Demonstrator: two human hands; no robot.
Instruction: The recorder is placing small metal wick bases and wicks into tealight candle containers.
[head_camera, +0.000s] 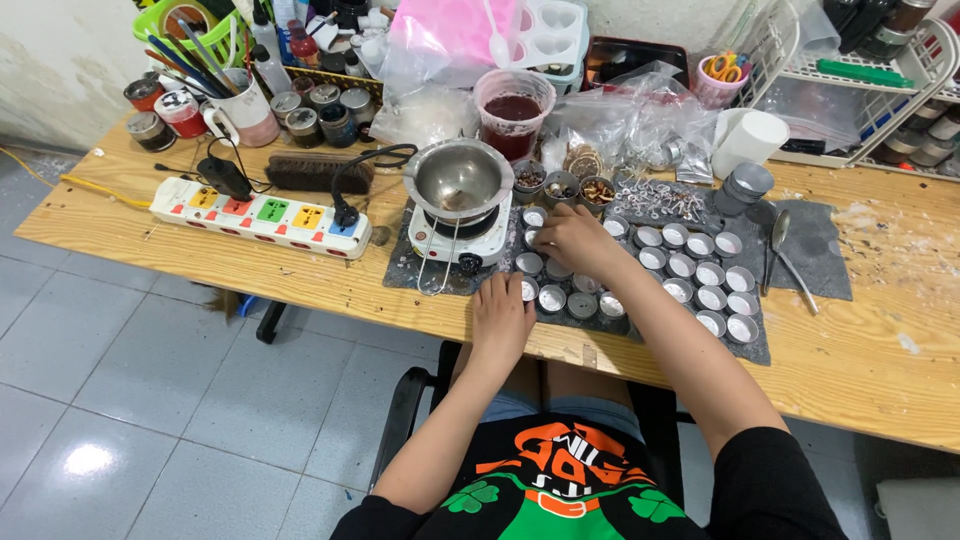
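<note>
Small round silver tins (681, 264) — shallow, open — under both hands (574, 240).

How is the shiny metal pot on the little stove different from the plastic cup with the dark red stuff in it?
The round silver metal pot sits on the small white electric stove; the clear plastic cup stands behind it on the wooden table. The pot is wide, shallow and nearly empty; the cup is taller, narrower and holds dark red liquid. The pot is shiny and opaque; the cup is see-through. Both are round, open on top, and no hand touches them.
</note>
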